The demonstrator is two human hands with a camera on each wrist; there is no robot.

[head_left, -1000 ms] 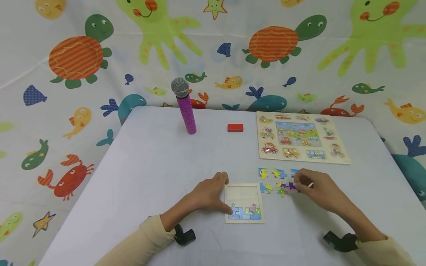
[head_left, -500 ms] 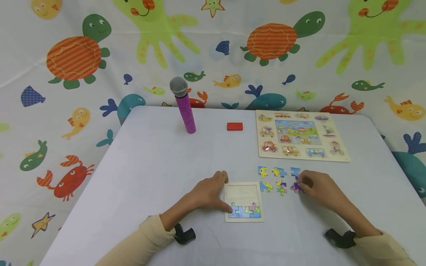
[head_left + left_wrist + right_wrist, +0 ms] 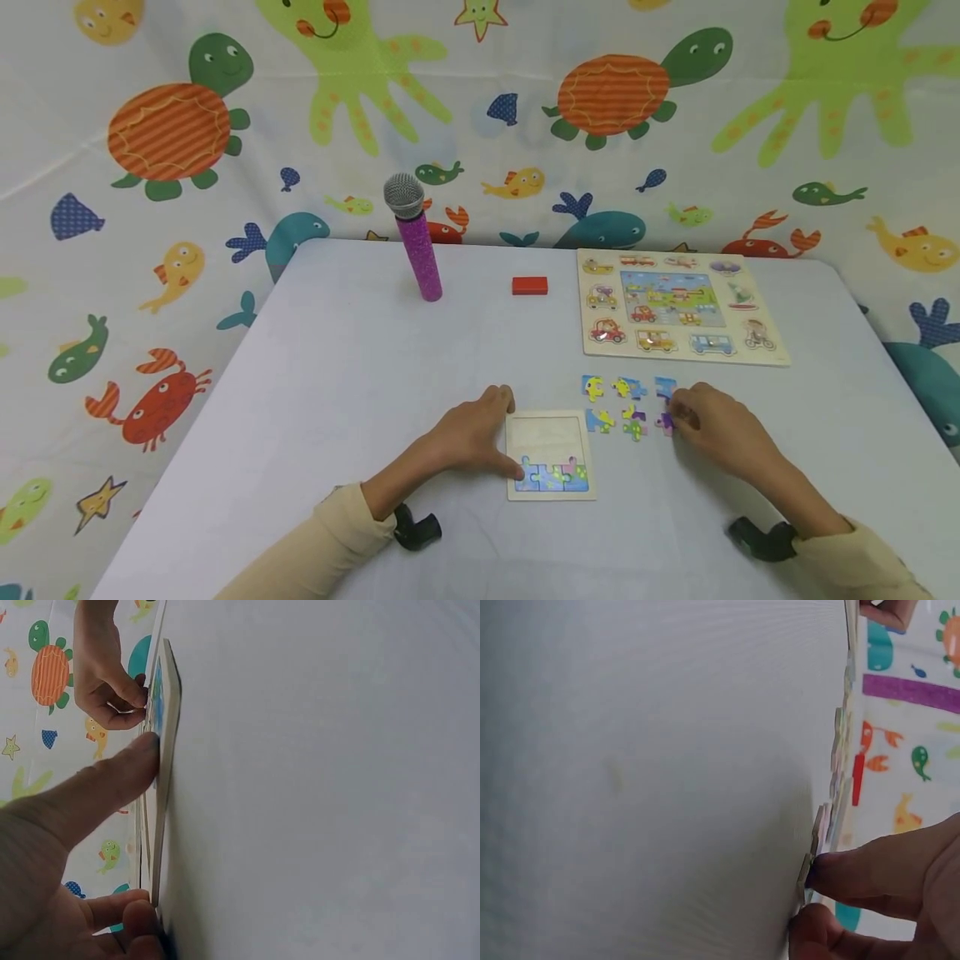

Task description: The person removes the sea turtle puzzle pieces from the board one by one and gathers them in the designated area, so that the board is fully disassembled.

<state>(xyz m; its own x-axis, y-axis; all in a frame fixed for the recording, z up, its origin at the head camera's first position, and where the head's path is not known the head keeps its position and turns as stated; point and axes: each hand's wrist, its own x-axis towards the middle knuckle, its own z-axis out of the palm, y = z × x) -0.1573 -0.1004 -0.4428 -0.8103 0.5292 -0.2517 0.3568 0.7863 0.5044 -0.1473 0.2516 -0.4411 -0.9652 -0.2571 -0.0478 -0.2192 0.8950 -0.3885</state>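
My left hand [image 3: 476, 433] grips the left side of a small wooden puzzle tray [image 3: 551, 498], thumb on the lower edge and fingers at the upper corner. A strip of joined blue puzzle pieces [image 3: 551, 477] fills the tray's lower part; bare wood shows above. To the right, my right hand [image 3: 723, 425] pinches a purple puzzle piece [image 3: 664, 422] at the table surface, partly hidden by the fingertips. In the right wrist view, the thumb [image 3: 855, 874] lies against this piece. Several loose pieces lie in two rows, including a yellow-and-blue one [image 3: 600, 422] and a blue one [image 3: 665, 387].
A larger wooden vehicle puzzle board [image 3: 682, 354] lies behind the loose pieces. A red block [image 3: 529, 286] sits at the back middle, and a purple microphone [image 3: 422, 258] stands left of it. A sea-animal cloth [image 3: 480, 108] hangs behind the white table [image 3: 337, 350].
My right hand has shifted slightly right with the purple piece, which now lies in line below the blue piece at the right end. The left hand stays on the tray.
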